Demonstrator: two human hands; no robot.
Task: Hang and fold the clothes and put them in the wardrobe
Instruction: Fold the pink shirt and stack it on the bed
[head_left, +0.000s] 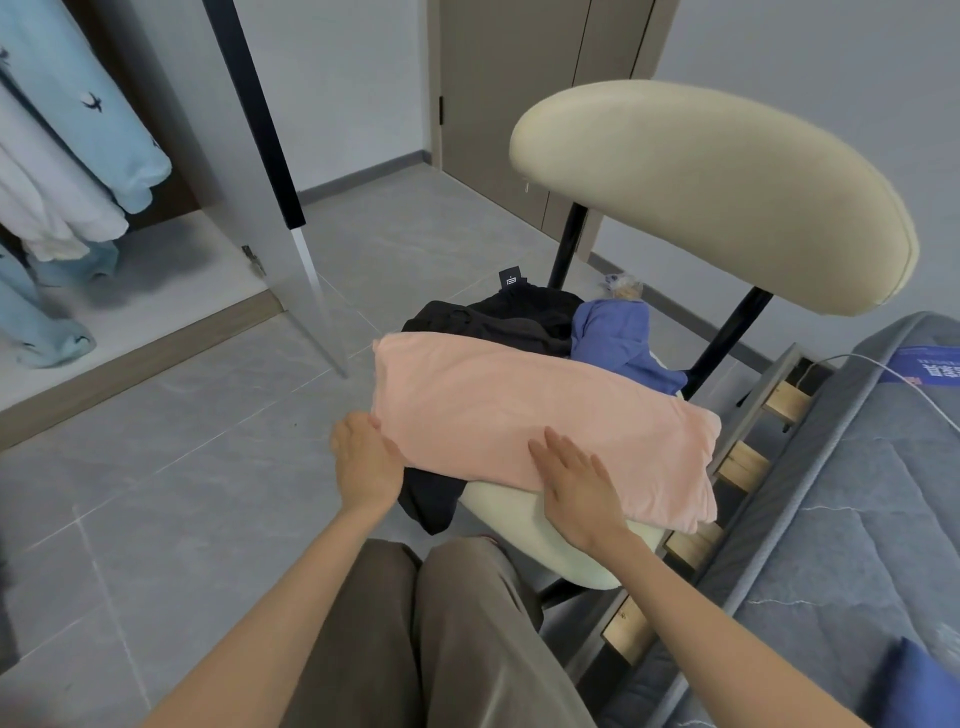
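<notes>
Wardrobe (171, 270) stands open far left, w/ blue and white clothes hung inside. Left grip (366, 460) sits at the left edge of the pink cloth (519, 410); fingers are hidden there, so can't tell if it pinches. The cloth lies folded on the chair (717, 192) seat, atop black (498, 322) and blue (618, 332) items. Right grip (576, 483) lies flat on it, fingers straight, pressing. I judge I'm finishing the fold. Next, prob: slide both grips under, lift level w/o unfolding, carry left to wardrobe.
</notes>
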